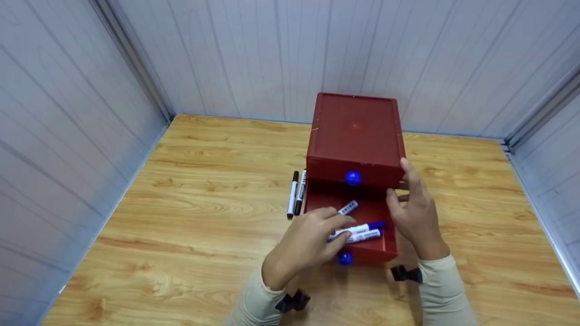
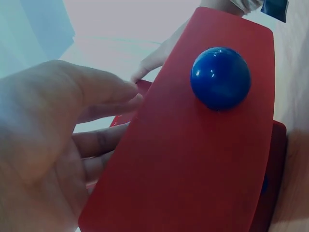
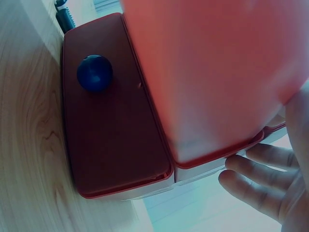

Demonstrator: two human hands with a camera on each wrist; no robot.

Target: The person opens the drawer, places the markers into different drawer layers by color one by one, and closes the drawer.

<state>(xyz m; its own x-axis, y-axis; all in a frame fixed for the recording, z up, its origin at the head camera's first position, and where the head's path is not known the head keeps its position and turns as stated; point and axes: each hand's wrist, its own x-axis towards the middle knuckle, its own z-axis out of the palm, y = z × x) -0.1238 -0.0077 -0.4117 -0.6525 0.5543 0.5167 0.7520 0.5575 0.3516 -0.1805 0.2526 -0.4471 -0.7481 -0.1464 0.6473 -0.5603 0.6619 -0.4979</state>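
And here's the left hand (image 1: 308, 242), bent over the pulled-out middle drawer (image 1: 374, 254) of a red three-drawer cabinet (image 1: 355, 131), finger and thumb right about the blue-capped whiteboard marker (image 1: 358, 230); whether they truly pinch it, I can't tell! A second marker (image 1: 366, 236) lies just beside that one, on the near side of the fingertips, and a third marker (image 1: 349, 207) pokes out beyond the knuckles. Over to the right hand (image 1: 414, 210): fingers extended, resting along the cabinet's side, clenching nothing. Outside the drawer, up and left of the left hand, two black-capped markers (image 1: 293, 194) lie on the table (image 1: 217, 181).

Now, the handling: these barrels look light, stiff and smooth, likely to roll or slip if nudged, hardly fragile. Mid-barrel is the place for finger and thumb, rather than the cap, which could pull off. The drawer looks like thin, rigid plastic, best taken by its round blue knob (image 1: 345, 258)
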